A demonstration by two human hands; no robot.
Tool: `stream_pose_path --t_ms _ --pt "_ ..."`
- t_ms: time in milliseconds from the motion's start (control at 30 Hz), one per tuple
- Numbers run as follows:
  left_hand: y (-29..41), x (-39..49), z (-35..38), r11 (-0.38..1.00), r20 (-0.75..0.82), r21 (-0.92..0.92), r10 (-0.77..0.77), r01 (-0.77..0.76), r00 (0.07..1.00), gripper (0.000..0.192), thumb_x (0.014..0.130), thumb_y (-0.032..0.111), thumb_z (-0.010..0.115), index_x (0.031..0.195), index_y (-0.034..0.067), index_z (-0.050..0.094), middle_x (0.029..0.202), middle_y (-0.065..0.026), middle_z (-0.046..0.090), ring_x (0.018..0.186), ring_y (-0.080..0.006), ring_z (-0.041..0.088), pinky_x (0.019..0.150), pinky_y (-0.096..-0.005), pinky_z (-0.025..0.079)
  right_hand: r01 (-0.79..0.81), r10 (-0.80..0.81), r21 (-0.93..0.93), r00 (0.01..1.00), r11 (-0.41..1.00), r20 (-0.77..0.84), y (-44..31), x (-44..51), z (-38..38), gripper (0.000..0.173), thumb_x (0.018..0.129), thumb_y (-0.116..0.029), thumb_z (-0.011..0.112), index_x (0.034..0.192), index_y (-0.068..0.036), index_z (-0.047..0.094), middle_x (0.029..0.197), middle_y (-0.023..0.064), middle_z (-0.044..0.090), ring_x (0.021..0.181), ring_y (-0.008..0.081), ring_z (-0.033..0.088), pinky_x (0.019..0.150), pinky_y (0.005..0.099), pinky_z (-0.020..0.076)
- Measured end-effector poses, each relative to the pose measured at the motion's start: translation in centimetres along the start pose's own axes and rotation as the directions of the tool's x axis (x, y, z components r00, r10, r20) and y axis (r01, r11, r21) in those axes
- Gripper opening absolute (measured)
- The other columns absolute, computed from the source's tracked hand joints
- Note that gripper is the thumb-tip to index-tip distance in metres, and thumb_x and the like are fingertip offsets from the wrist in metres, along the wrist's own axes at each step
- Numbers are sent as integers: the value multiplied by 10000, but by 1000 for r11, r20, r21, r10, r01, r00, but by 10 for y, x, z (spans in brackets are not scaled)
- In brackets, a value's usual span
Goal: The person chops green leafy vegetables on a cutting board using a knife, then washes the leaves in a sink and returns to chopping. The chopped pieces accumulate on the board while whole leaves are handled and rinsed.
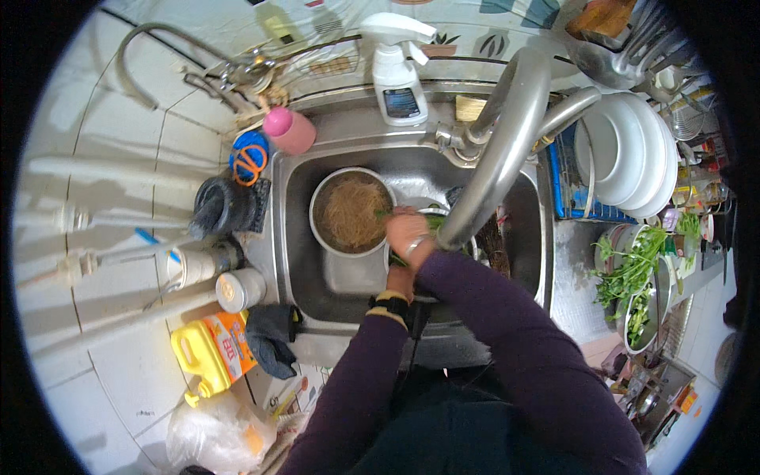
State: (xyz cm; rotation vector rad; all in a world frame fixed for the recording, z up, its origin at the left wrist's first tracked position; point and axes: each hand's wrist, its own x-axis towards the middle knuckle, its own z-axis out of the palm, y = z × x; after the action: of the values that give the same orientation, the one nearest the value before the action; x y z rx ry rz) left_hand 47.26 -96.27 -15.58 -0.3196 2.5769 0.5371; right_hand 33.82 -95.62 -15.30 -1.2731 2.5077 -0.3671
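Observation:
Both hands work close together over a metal bowl (436, 212) in the stainless steel sink (356, 291). My right hand (409, 234), with a bracelet at its wrist, is closed around some green vegetable stalks (435, 223). Just below it, my left hand (401, 280), with a dark wristwatch, reaches to the bowl's near left side; its fingers are mostly hidden by the right hand. Left of the hands stands a round metal pot (316, 228) that holds thin tan noodle-like strands (353, 214).
A curved metal faucet (504, 148) arches over the sink's right side. A white spray bottle (396, 83) and pink bottle (290, 130) stand behind. Left are a stone mortar (222, 205) and lidded jar (240, 291); right, white plates (638, 154) in a rack and leafy greens (632, 267).

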Motion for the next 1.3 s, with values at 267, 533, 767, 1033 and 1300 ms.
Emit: stream_pose_path --t_ms 267,533,767,1033,1300 --pt "8 -8 -3 -27 386 -912 -399 410 832 656 853 261 685 1384 20 385 1315 -231 517 1161 -340 539 898 -383 480 -161 152 29 968 987 201 8 28 -14 260 821 -149 588 1014 -26 711 997 220 675 966 351 658 765 492 532" --pt "13 14 -3 -201 486 -869 -524 452 700 1040 834 483 683 1540 5 87 1406 -272 444 1096 -348 566 812 -425 498 -262 264 139 964 955 0 72 -66 -65 290 883 -271 597 1070 -62 673 1095 188 648 1001 371 620 878 464 499" --pt "0 48 14 -1 597 -730 -489 684 636 1105 763 502 762 1519 -30 156 1118 -233 643 871 -334 664 826 -414 504 -186 157 55 927 981 341 163 32 20 359 949 -340 520 1139 -74 669 1133 123 675 1049 341 630 889 438 501" --pt "16 17 -16 -349 320 -924 -473 158 821 553 818 134 740 1307 29 505 1194 -162 628 1025 -299 635 889 -393 501 -411 336 617 911 671 241 132 -40 -34 489 822 -346 730 1189 -49 605 1134 209 632 1104 297 620 941 395 476" --pt "16 36 -5 -417 345 -888 -328 193 879 887 756 373 832 1405 -33 384 1331 -174 526 1164 -300 548 939 -433 467 -461 455 -76 811 884 367 92 -63 65 1135 640 -402 864 1500 -60 206 1457 312 301 1237 453 484 1023 463 434"
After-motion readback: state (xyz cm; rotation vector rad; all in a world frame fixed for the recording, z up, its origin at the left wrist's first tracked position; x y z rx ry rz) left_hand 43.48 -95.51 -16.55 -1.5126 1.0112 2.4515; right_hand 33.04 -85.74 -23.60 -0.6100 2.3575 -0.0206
